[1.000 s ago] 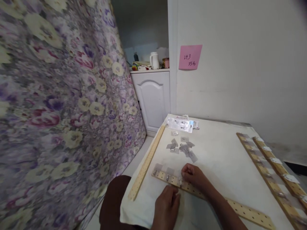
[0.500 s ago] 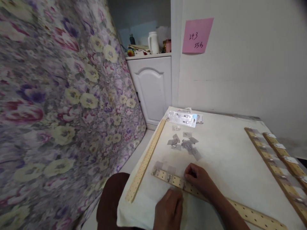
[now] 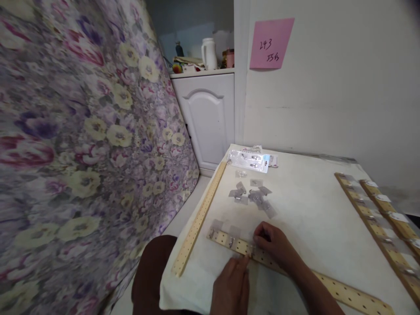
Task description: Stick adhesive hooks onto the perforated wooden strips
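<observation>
A pale wooden strip with holes (image 3: 348,291) runs aslant across the near part of the table. Two clear plastic tabs with metal clips (image 3: 232,240) sit along its left part. A third clear tab (image 3: 251,250) is on the strip between my hands. My right hand (image 3: 275,245), curled with thumb and forefinger pinched, is at that tab's right edge. From the near side, my left hand (image 3: 231,284) reaches with fingers pressed together to the strip's edge, at the third tab's clip. What its fingertips hold is hidden.
Several loose tabs with clips (image 3: 257,199) lie beyond the strip. Behind them is a clear blister pack (image 3: 247,160). Another holed strip (image 3: 200,218) lies along the left edge. Strips bearing tabs (image 3: 370,214) lie at the right. A floral curtain (image 3: 98,153) hangs left.
My left fingers have stretched up and right to the strip's edge at the third tab. My right hand has barely shifted and stays pinched. The view has tilted slightly.
</observation>
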Tool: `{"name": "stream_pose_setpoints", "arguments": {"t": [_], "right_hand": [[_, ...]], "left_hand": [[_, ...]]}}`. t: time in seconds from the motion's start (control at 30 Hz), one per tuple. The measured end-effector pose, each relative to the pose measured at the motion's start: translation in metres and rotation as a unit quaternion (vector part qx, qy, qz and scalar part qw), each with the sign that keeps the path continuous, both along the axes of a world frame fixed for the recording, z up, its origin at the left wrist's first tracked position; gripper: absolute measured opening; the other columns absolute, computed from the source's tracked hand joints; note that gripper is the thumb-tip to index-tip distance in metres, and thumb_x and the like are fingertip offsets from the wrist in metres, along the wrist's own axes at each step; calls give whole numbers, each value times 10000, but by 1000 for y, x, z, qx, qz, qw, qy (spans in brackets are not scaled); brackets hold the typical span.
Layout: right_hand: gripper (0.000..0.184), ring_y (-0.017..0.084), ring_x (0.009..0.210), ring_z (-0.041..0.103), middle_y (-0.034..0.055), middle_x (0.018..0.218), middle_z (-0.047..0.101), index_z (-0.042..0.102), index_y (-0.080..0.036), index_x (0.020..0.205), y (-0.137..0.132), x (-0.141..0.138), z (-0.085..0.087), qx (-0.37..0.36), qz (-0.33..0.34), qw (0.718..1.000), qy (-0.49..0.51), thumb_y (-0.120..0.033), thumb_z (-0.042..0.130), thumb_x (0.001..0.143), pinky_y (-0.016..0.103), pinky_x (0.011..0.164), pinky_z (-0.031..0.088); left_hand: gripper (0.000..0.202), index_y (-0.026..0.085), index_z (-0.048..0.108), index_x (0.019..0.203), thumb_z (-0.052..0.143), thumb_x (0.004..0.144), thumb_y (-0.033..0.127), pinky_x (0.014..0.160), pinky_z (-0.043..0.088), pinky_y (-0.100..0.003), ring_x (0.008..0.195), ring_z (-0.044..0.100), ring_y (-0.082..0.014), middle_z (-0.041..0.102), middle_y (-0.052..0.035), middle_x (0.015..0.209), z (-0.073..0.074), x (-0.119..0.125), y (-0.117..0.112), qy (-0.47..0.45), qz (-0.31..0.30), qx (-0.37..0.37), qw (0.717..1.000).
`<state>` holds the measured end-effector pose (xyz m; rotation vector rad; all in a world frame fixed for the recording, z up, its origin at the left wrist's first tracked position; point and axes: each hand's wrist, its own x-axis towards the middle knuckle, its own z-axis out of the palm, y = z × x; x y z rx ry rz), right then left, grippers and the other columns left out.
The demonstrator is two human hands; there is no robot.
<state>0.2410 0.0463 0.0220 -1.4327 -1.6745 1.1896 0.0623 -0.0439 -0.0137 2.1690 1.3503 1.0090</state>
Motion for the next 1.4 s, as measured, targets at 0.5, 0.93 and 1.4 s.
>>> {"name": "stream_pose_setpoints", "arguments": {"t": [0.5,0.93,1.4], "right_hand": [[42,130,616,481,-33,621,528,529,-186,685,0,0,-3,10,2,1000,-3,-195,535,726,240,582,366],[50,129,607,487,-27,615,537,526,-188,674,-1,0,-2,19,5,1000,-13,-186,529,724,236,578,362],[39,129,609,480,-33,614,528,526,-188,678,-1,0,-1,14,3,1000,-10,-186,529,717,234,574,358]], "left_hand": [[447,190,454,1315,393,879,117,716,570,-308,852,617,-190,619,-99,953,20,1,-2,72,3,-5,997],[443,167,430,1320,373,886,99,743,563,-343,885,604,-203,603,-109,985,17,1,-3,101,-4,-26,994],[437,158,451,1307,403,877,97,718,565,-329,864,604,-202,611,-104,950,15,2,-3,94,4,-3,996]]}}
